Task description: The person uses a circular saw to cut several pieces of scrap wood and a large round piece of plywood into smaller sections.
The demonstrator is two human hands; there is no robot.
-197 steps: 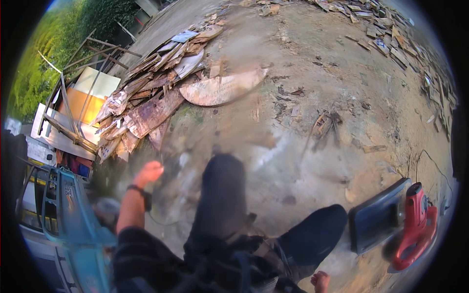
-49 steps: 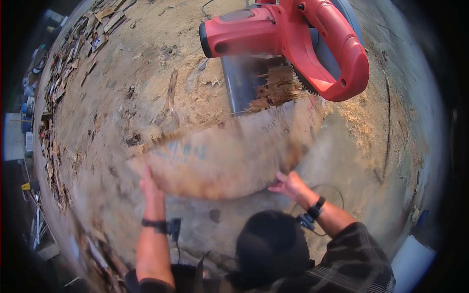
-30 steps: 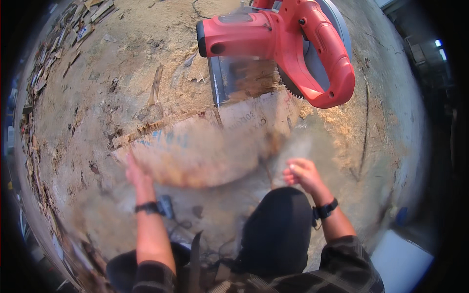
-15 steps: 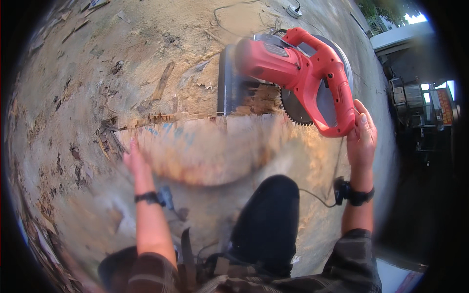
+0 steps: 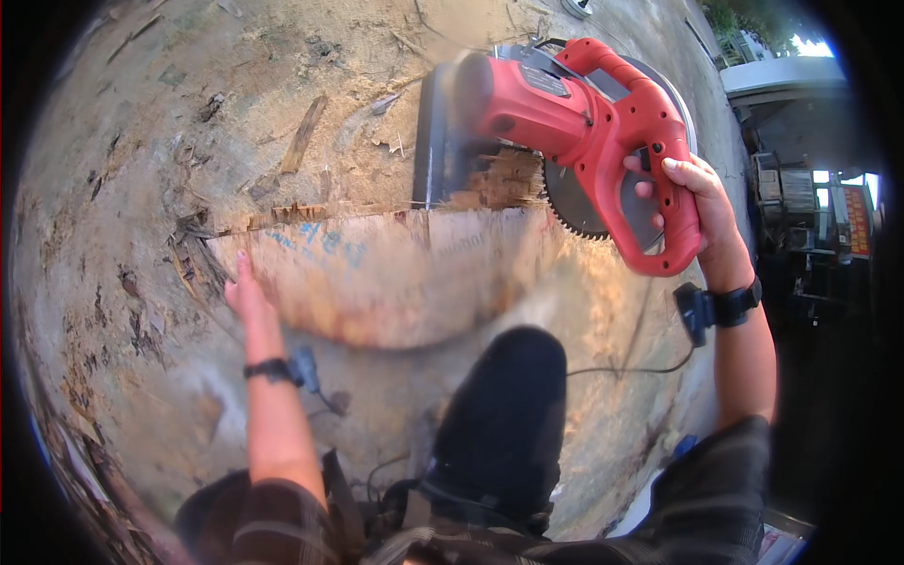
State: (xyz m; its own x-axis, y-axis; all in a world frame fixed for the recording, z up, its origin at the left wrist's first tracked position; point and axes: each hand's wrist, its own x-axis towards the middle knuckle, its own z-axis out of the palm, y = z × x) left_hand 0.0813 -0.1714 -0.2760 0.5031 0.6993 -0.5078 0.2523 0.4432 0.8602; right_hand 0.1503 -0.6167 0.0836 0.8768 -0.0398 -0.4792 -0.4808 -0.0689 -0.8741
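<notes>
Right hand [image 5: 713, 209] wrapped round the red saw [image 5: 603, 141] by its handle; left hand [image 5: 248, 294], the nearer, thumbs the half-round board's [image 5: 386, 287] end, grip unclear; its length runs toward the right hand

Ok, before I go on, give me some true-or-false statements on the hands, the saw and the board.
1. The right hand grips the red saw. True.
2. The left hand is on the saw too. False: it is at the left end of the wooden board.
3. The board's edge nearest the person is curved. True.
4. The blade has a smooth rim. False: it is toothed.
5. Both wrists are bare. False: each wears a dark band.
</notes>
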